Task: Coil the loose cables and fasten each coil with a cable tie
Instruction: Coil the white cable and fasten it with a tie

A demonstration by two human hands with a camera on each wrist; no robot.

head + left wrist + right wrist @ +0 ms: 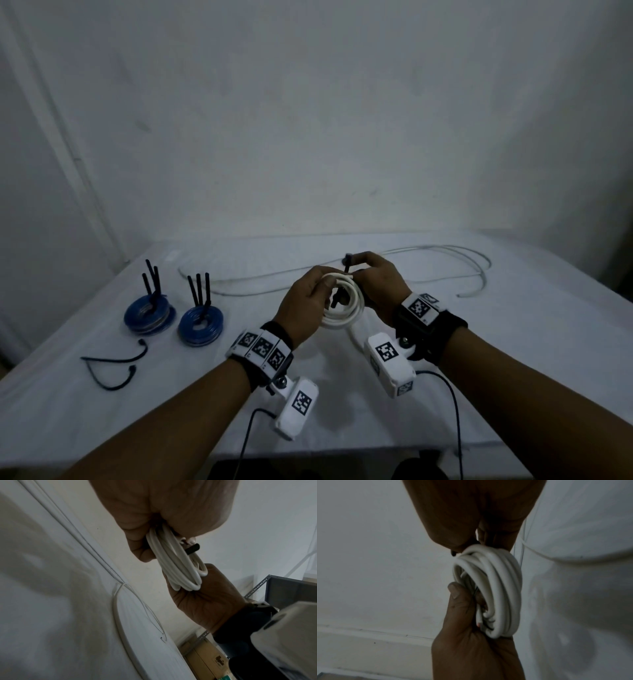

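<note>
Mostly hidden, black tie crosses hand-held white coil.

White-clothed table bears two blue coils, loose ties, a pale cable

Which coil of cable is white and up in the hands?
The white coil, held between both hands above the table. The two blue coils lie on the cloth, black ties sticking up.
</note>
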